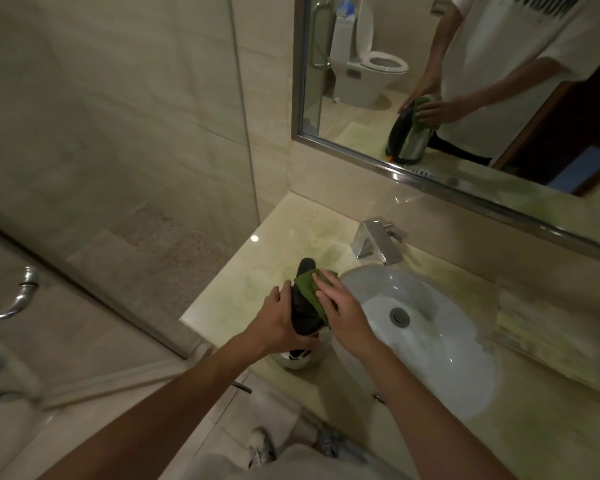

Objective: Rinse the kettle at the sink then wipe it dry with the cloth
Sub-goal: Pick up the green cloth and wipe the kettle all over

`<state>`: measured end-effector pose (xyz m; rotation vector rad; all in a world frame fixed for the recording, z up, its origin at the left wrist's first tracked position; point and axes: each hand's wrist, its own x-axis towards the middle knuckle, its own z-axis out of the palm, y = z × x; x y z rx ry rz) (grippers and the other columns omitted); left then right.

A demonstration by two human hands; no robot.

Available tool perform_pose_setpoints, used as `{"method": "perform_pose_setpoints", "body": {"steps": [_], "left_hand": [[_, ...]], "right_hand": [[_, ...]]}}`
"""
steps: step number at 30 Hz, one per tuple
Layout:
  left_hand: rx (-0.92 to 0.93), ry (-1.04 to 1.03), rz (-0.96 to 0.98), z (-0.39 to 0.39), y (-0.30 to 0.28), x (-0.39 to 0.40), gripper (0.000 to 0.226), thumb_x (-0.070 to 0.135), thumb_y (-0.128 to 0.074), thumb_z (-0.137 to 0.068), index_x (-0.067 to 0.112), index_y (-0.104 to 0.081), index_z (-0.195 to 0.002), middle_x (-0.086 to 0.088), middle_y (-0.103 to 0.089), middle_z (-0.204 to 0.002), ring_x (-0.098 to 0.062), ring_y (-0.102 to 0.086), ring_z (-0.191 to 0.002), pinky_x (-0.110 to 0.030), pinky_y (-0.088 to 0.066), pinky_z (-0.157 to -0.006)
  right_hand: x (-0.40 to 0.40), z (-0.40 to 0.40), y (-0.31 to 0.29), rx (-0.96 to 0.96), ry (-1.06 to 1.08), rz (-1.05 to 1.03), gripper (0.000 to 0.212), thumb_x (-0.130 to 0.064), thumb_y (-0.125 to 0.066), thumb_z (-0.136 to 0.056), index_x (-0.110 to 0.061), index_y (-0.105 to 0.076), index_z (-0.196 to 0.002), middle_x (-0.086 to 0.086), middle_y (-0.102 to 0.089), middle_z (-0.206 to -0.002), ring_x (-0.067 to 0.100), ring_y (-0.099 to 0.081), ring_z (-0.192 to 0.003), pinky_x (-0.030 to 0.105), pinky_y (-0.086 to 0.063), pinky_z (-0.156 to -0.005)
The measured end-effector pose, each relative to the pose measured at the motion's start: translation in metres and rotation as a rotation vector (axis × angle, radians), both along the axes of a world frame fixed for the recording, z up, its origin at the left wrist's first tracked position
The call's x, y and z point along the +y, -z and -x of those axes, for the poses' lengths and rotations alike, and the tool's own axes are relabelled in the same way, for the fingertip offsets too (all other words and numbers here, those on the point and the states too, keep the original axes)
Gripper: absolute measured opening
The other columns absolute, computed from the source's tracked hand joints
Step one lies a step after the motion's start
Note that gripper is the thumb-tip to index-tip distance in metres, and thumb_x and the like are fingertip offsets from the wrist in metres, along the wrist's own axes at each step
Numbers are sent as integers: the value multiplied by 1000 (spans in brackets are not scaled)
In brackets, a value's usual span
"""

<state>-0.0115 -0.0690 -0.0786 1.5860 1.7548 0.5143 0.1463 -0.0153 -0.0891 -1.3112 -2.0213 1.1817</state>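
Kettle (303, 306) standing upright on the pale marble counter (229, 282), just left of the sink basin (426, 344), black top and handle uppermost, shiny steel body showing low down near the counter edge. Green cloth (309, 289) draped over the kettle's top and right side. Left hand (274, 320) curled around the black upper part from the left, fingers closed against it. Right hand (340, 306) laid flat on the cloth, fingers extended and nearly straight, pressing it to the kettle rather than gripping.

Counter glossy, cream with faint green veining, reflecting a ceiling light as a small bright spot. Oval white basin set into it, drain plug (399, 317) at the middle, no standing water discernible. Square chrome faucet (378, 242) behind the basin, spout angled toward it.

Framed mirror (465, 81) on the wall above, showing kettle, cloth, both hands and a white printed shirt, plus a toilet with its lid raised. Beige tiled wall and a glass shower partition (118, 133) to the left, curved chrome handle (18, 296) at far left. Light-coloured shoes (260, 448) on the tiled floor below.
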Motion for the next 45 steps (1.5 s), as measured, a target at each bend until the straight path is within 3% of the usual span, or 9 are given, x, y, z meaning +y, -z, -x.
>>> {"method": "perform_pose_setpoints", "body": {"steps": [7, 14, 18, 23, 32, 35, 38, 42, 45], "left_hand": [[55, -58, 45, 3, 4, 2, 116, 46, -87, -46, 15, -24, -137, -2, -43, -133, -21, -48, -118, -23, -42, -91], [282, 87, 163, 47, -18, 10, 91, 47, -86, -51, 21, -42, -125, 0, -62, -114, -19, -60, -100, -29, -51, -83], [359, 156, 185, 72, -20, 14, 74, 52, -85, -49, 24, -58, -112, 3, -70, -103, -16, -64, -95, -30, -51, -83], [383, 228, 213, 76, -28, 22, 71, 54, -84, -49, 22, -63, -109, 2, -72, -105, -21, -65, -99, -33, -52, -89], [306, 185, 237, 81, -25, 16, 78, 48, -85, -54, 18, -59, -121, -1, -70, -113, -18, -63, -105, -30, -52, -91], [296, 203, 246, 81, -26, 19, 73, 48, -86, -52, 17, -64, -114, -1, -72, -106, -17, -65, -101, -32, -54, -89], [276, 198, 254, 80, -27, 19, 68, 45, -87, -53, 17, -65, -111, 0, -72, -102, -16, -66, -97, -28, -53, -86], [275, 193, 258, 79, -24, 18, 69, 42, -87, -56, 17, -62, -115, 0, -72, -105, -15, -65, -99, -25, -51, -86], [309, 223, 275, 78, -27, 23, 70, 44, -87, -55, 15, -63, -114, -3, -71, -106, -19, -65, -100, -32, -54, -88]], "right_hand": [[40, 25, -21, -308, -341, -155, 39, -29, -41, -105, -19, -56, -139, -3, -32, -160, 13, -17, -151, 21, -13, -113], [38, 18, -9, -356, -145, -181, 40, -36, -32, -105, -21, -50, -138, -2, -40, -149, 18, -39, -137, 37, -41, -108], [-3, 14, -4, -450, -253, -286, 53, -42, -17, -104, -28, -27, -154, -2, -17, -164, 19, -3, -153, 38, -15, -122], [-22, 51, -1, -538, -270, -477, 57, -43, -7, -103, -22, -26, -153, 6, -33, -160, 26, -20, -151, 49, -10, -124], [43, 54, -3, -486, -161, -173, 45, -38, -16, -103, -17, -54, -93, 2, -57, -97, 22, -51, -94, 42, -43, -95], [52, 26, 14, -208, 26, 133, 40, -41, -18, -105, -18, -49, -95, 5, -52, -102, 23, -50, -99, 38, -43, -89], [43, 20, 26, -61, 167, 227, 48, -41, -16, -105, -13, -48, -128, 14, -49, -130, 25, -48, -124, 43, -39, -109], [23, 27, 21, -104, 118, 73, 49, -39, -20, -106, -20, -34, -148, 7, -27, -155, 26, -30, -143, 30, -29, -109], [8, 26, 20, -254, -86, -227, 45, -39, -20, -104, -25, -40, -142, 2, -24, -155, 24, -15, -147, 41, -21, -119]]}}
